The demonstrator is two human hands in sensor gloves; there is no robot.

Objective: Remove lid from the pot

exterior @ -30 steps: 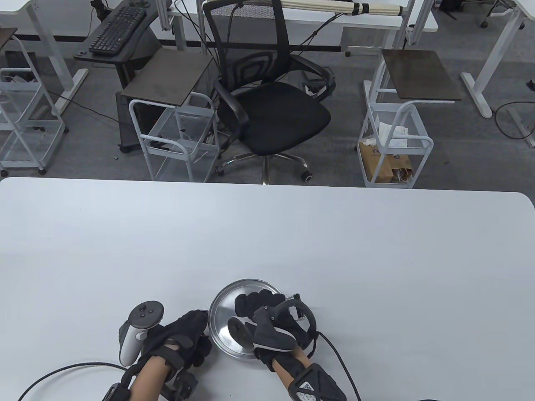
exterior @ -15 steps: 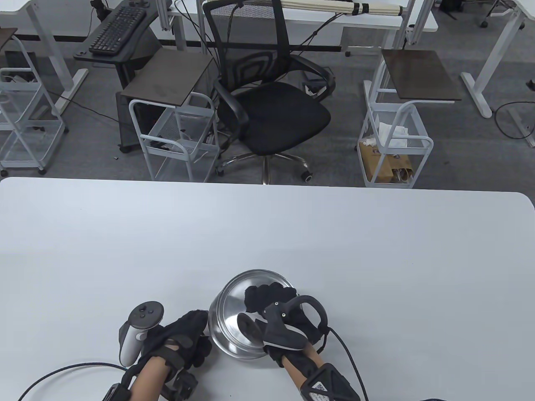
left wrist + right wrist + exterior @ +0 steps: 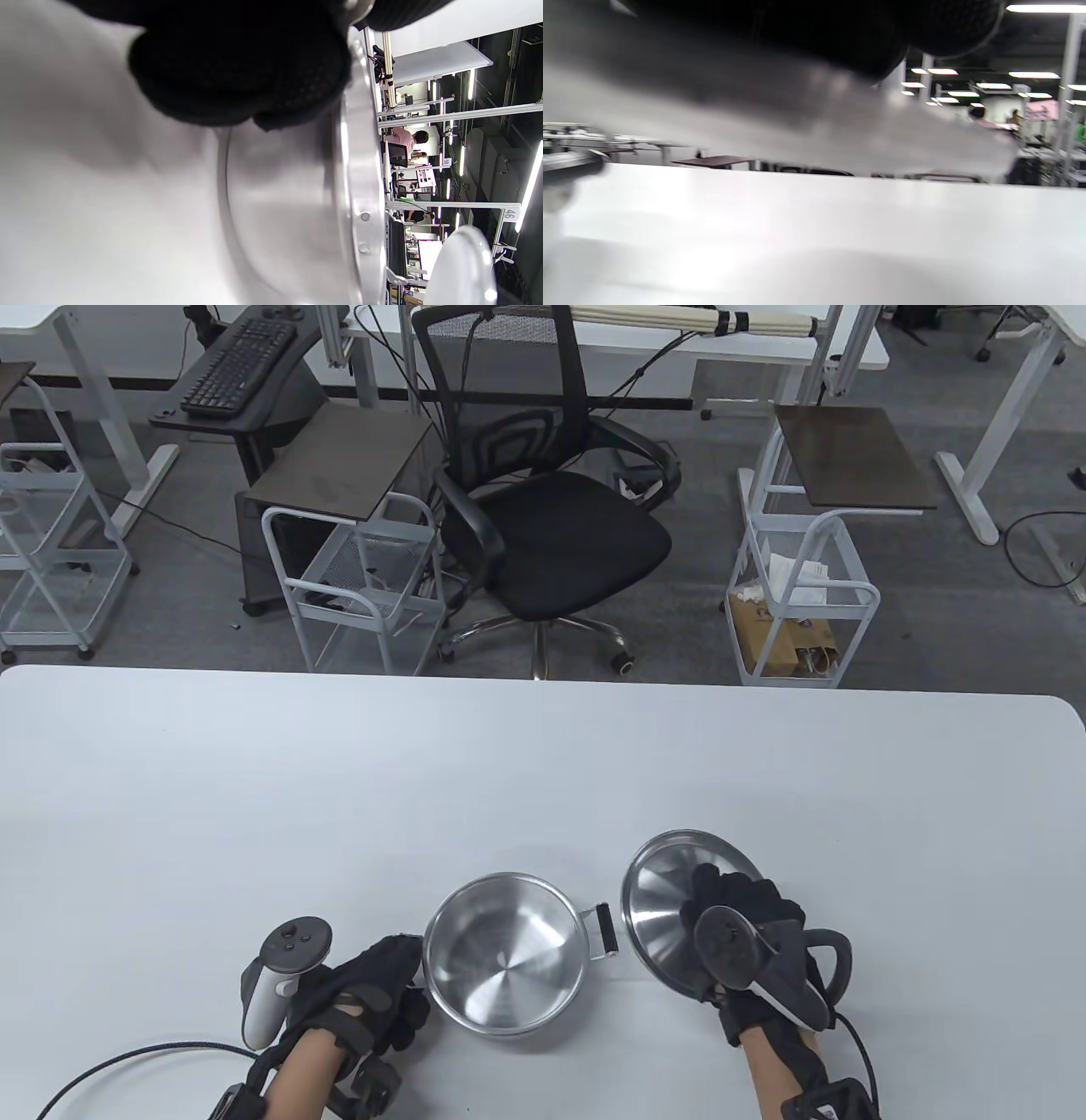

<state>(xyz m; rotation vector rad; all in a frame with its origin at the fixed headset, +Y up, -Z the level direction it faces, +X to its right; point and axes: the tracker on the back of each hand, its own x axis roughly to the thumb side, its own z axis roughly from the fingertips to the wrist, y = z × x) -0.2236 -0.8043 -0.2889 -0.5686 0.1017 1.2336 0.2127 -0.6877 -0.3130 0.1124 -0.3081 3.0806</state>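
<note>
The steel pot stands open near the table's front edge, its inside bare and a black side handle pointing right. My left hand grips the pot's left side; the left wrist view shows my fingers curled at the rim above the pot wall. My right hand holds the steel lid from above, to the right of the pot and apart from it. In the right wrist view the lid is blurred and hangs tilted above the table. The lid's knob is hidden by my hand.
The white table stretches far beyond the pot. Behind its far edge stand a black office chair and two white wire carts. A cable trails from my left wrist along the front edge.
My right hand has lifted the lid off the pot and carried it to the right. The pot now stands open. My left hand has stayed at the pot's left side.
</note>
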